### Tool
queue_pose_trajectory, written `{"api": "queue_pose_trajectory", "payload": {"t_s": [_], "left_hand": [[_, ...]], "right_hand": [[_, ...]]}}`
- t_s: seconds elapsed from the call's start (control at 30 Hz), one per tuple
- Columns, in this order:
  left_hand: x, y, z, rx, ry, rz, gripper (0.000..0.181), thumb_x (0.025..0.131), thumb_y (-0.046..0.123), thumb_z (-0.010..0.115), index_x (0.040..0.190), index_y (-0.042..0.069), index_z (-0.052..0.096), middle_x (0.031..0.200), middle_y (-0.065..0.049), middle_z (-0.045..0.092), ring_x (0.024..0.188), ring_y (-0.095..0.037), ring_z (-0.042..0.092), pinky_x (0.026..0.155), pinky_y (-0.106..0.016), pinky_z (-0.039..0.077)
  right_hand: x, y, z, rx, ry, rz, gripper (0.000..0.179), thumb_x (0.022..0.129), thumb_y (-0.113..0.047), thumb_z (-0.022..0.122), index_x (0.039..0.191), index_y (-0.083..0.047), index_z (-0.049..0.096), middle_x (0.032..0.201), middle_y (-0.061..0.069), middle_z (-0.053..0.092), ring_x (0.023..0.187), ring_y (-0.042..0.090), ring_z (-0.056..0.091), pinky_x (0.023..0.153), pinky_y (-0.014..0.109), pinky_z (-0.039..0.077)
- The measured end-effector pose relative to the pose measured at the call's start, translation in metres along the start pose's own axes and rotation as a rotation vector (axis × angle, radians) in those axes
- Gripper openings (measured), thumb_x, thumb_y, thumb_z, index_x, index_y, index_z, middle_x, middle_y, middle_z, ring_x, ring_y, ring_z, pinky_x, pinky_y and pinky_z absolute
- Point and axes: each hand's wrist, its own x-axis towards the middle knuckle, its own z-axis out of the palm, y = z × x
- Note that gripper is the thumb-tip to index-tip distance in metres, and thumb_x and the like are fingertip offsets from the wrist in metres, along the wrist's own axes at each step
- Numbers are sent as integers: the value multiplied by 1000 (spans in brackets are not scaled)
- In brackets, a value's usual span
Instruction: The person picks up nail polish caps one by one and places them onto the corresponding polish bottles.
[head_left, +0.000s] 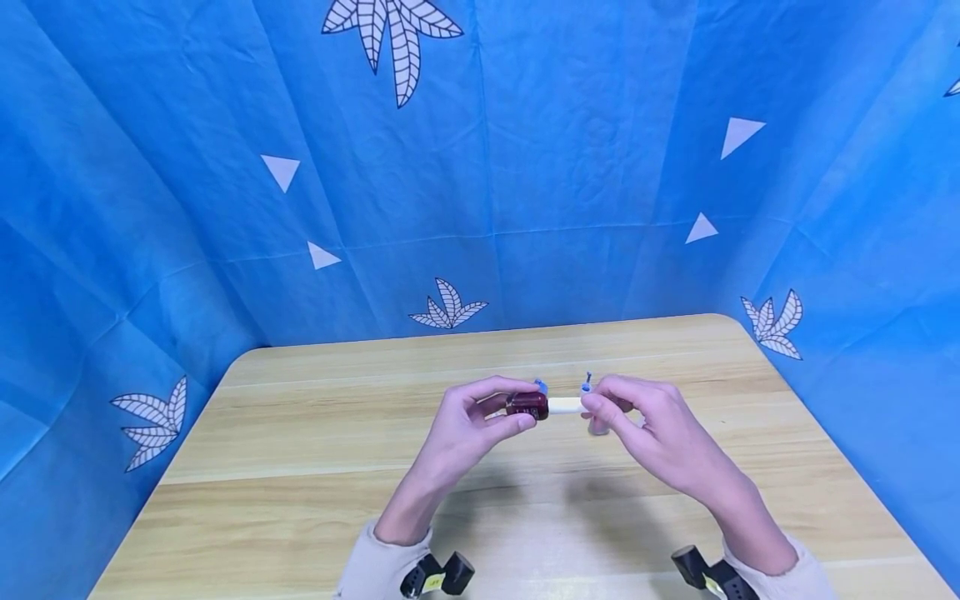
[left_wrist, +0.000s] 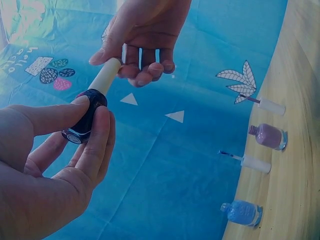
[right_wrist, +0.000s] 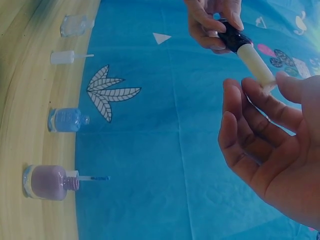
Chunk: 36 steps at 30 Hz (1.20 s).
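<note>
My left hand (head_left: 457, 429) holds a dark red nail polish bottle (head_left: 528, 405) on its side above the table, thumb on one side and fingers on the other. The long off-white cap (head_left: 565, 405) sits on the bottle's neck and points to the right. Its far end is pinched between the thumb and fingertips of my right hand (head_left: 663, 429). In the right wrist view the other fingers of that hand are loosely bent, off the cap (right_wrist: 257, 65). Bottle (left_wrist: 85, 116) and cap stand in one line between the two hands.
Beyond the hands, on the wooden table (head_left: 300, 450), stand a lavender polish bottle (left_wrist: 268, 136), a blue one (left_wrist: 242, 213) and a clear one (right_wrist: 74, 25). White brush caps stand among them, brushes up, including one with a blue-tipped brush (left_wrist: 256, 163). Blue patterned cloth (head_left: 570, 167) hangs behind.
</note>
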Motion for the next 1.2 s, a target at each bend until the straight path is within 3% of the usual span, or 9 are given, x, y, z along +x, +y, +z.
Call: {"api": "queue_pose_trajectory", "payload": {"t_s": [0.13,0.23,0.53,0.83,1.2], "left_hand": [[0,0,0,14,13,-5,33,88,-7,76,121,-4,71,119,-17,71,109,-29,69,94,-40,59],[0,0,-1,27,18,-12,33,88,-6,77,121,-2,72,120,-16,70,109,-29,69,94,-39,59],[0,0,-1,28,16,-21,33,89,-5,77,121,-1,72,121,-16,70,110,-29,69,92,-38,60],[0,0,0,23,9,-14,34,88,-5,76,122,-3,71,121,-16,70,113,-29,68,94,-40,59],[-1,2,-1,19,15,-31,34,89,-6,76,122,-3,71,122,-16,69,113,-29,68,94,-40,59]], "right_hand": [[0,0,-2,3,10,-8,19,98,-9,70,107,-25,70,82,-17,68,71,3,68,62,25,56],[0,0,-2,13,19,-40,29,91,-7,79,113,-23,69,87,-15,70,74,4,68,64,22,57],[3,0,1,72,31,-157,47,80,13,81,112,-17,66,89,-7,72,76,9,69,71,22,60],[2,1,0,24,41,-156,39,81,12,80,106,-16,69,96,-7,70,75,8,67,69,19,58],[0,0,2,-5,79,-129,36,84,3,82,109,-19,69,83,-13,67,70,5,65,54,16,49]]}}
